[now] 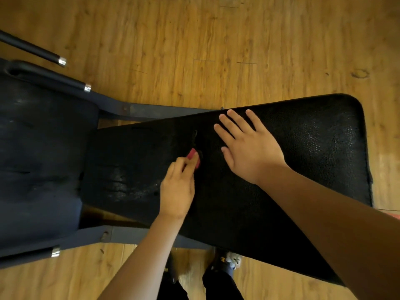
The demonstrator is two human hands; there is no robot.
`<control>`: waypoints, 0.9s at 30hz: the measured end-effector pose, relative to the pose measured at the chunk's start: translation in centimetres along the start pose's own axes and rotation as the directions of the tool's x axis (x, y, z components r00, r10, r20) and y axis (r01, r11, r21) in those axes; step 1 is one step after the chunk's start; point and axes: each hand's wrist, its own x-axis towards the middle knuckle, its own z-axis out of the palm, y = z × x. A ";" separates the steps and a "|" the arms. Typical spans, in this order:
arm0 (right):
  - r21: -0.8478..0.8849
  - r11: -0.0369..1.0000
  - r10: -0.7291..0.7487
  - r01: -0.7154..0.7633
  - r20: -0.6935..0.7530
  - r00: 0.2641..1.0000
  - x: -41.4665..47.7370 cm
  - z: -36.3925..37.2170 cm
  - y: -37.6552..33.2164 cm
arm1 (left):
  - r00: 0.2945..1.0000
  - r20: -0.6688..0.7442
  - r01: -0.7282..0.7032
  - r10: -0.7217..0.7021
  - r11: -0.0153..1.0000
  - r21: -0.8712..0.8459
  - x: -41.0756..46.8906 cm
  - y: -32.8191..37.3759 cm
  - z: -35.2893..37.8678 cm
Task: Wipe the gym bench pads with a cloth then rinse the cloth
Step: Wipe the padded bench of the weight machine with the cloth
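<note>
Dark trousers and 2 shoes (225,262) at bottom edge, standing on wood floor (194,50) just beside the bench. 2 bare forearms reaching in from below. Left hand (178,187) on black bench pad (313,148), fingers curled, pinching small red cloth (193,156) between thumb and fingertips; cloth touching pad near its middle, mostly hidden by the hand, only a folded red bit visible. Right hand (249,148) just beside left, to its right, flat on same pad, palm down, fingers spread, holding nothing. Pad textured, glossy at right end, slight wet-looking sheen near left hand. Second pad (43,159), dull dark blue-black, at left, tilted, meeting first pad at narrow end. Dark metal frame (138,109) under both pads. 2 black bars with chrome caps (62,61) at far upper left, 1 more chrome cap lower left.
</note>
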 end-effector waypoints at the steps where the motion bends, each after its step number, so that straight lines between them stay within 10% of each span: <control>1: -0.003 1.000 -0.001 0.001 -0.002 1.000 0.0 0.0 0.0 | 0.998 -0.014 0.065 -0.065 0.998 0.003 0.0 -0.7 0.0; 5: -0.005 1.000 0.001 -0.001 -0.012 1.000 0.0 0.2 -0.1 | 0.965 -0.069 0.249 -0.251 0.968 -0.037 -0.5 -1.2 0.2; 12: -0.017 1.000 0.002 -0.003 -0.022 1.000 -0.1 0.2 0.0 | 1.000 0.030 -0.005 0.005 1.000 0.007 -3.7 -0.6 -0.2; 17: -0.031 1.000 0.002 -0.003 -0.026 1.000 -0.1 0.3 0.0 | 0.970 -0.004 0.242 -0.242 0.969 0.048 -5.1 -4.5 -0.1; 27: -0.038 0.999 0.004 -0.005 -0.026 1.000 -0.1 0.2 -0.1 | 0.999 -0.017 0.029 -0.028 0.999 0.026 -6.8 -2.7 0.2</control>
